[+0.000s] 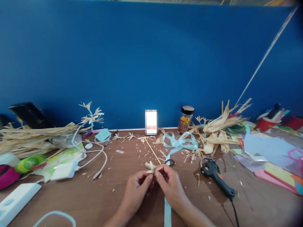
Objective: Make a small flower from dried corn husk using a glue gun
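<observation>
Between my two hands is a small pale corn husk flower with narrow pointed petals. My left hand pinches it from the left with thumb and fingers. From the other side, my right hand pinches a petal near the flower's centre. The fingertips hide its underside. A light blue ribbon runs beneath my right hand and ends in loops farther back. Just beyond the fingers lie a thin wooden stick and a small black ring.
A black glue gun with its cord lies to the right. Behind it are dried husks and a black-lidded jar. White cables, a charger and a power strip occupy the left. Colored papers lie far right; husk scraps litter the middle.
</observation>
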`<act>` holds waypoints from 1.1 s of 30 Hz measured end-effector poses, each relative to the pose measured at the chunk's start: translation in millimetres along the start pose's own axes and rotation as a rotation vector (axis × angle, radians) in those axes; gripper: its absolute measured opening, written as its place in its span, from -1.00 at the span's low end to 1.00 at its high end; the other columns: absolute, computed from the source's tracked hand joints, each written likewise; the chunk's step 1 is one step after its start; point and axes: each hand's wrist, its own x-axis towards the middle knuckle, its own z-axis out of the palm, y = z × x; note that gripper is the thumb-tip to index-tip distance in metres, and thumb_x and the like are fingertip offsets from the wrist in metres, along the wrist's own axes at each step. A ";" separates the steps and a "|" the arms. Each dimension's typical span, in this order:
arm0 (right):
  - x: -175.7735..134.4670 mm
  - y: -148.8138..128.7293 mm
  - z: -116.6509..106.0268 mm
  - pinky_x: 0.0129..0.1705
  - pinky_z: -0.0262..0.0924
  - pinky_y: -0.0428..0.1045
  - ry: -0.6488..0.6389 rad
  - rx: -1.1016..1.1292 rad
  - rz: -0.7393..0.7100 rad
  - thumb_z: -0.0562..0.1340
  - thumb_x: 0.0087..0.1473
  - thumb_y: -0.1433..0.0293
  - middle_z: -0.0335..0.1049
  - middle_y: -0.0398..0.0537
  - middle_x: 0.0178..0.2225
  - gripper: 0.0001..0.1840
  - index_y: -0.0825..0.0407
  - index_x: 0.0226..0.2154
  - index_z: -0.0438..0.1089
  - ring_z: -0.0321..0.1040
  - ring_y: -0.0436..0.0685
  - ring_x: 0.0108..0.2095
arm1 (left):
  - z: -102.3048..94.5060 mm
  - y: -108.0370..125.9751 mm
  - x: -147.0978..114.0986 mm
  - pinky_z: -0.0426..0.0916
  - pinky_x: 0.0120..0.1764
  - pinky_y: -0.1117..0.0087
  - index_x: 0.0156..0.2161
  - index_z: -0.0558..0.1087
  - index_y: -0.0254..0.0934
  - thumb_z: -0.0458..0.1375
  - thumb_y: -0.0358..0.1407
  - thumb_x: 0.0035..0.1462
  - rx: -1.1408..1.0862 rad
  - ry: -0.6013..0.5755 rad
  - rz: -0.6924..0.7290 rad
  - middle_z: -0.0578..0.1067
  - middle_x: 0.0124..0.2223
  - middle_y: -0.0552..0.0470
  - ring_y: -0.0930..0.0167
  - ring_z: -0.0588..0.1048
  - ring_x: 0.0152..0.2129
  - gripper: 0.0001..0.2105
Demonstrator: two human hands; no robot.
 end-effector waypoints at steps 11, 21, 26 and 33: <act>-2.5 -0.6 2.4 -0.49 0.16 -0.14 -0.014 0.006 0.030 0.15 0.00 0.32 0.36 -0.15 -0.55 -0.87 0.06 -0.43 0.30 0.30 0.01 -0.54 | -2.2 -2.8 2.8 0.22 -0.50 0.53 -0.49 0.41 -0.35 0.14 -0.22 -0.04 -0.053 0.088 -0.017 0.38 -0.59 0.11 0.50 0.32 -0.61 -0.81; -3.0 -1.7 3.6 -0.45 0.20 -0.12 0.009 -0.050 -0.034 0.13 -0.01 0.44 0.34 -0.13 -0.45 -0.88 0.04 -0.32 0.28 0.30 0.01 -0.51 | -1.2 -0.3 0.8 0.20 -0.53 0.55 -0.51 0.42 -0.36 0.17 -0.25 -0.06 -0.099 0.064 -0.059 0.37 -0.61 0.13 0.53 0.31 -0.64 -0.83; -1.3 0.2 -0.1 -0.43 0.17 -0.13 0.016 -0.075 -0.055 0.11 0.00 0.47 0.31 -0.15 -0.48 -0.94 0.05 -0.44 0.29 0.27 0.00 -0.49 | 0.6 2.6 -0.2 0.22 -0.51 0.56 -0.43 0.45 -0.37 0.15 -0.25 -0.04 -0.114 0.048 -0.062 0.39 -0.56 0.11 0.53 0.33 -0.61 -0.83; 0.5 4.9 0.5 -0.42 0.16 -0.14 0.009 -0.005 -0.025 0.12 0.01 0.45 0.32 -0.18 -0.51 -0.96 0.06 -0.43 0.27 0.26 -0.01 -0.50 | 0.9 0.5 1.7 0.23 -0.51 0.56 -0.41 0.46 -0.38 0.15 -0.24 -0.03 -0.101 0.035 -0.070 0.38 -0.57 0.10 0.54 0.32 -0.61 -0.80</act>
